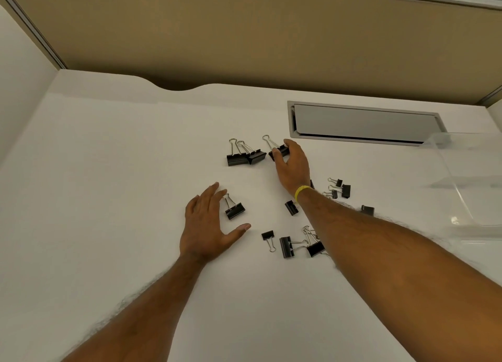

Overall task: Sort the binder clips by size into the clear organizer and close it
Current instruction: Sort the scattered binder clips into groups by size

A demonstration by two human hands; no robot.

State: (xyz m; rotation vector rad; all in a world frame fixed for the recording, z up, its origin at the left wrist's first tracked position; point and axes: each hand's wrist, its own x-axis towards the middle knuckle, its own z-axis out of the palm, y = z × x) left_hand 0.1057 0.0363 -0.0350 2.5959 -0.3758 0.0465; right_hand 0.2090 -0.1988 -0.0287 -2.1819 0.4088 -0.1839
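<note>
- The right hand (292, 166), just above centre frame, is pinching a large binder clip (281, 152), its grip clamped on the black body.
- The left hand (209, 225) is reaching over the white tabletop (108, 171), grip apart, with a medium clip (235, 211) just beside its fingers.
- Other clips (287, 247) are lying scattered at centre right, and the clear organizer (470, 187) is sitting at the right edge.

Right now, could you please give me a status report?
Right hand pinching large clip. Left hand open beside second clip. Clear organizer at right, no clips visible inside. Nothing blocking.
</note>
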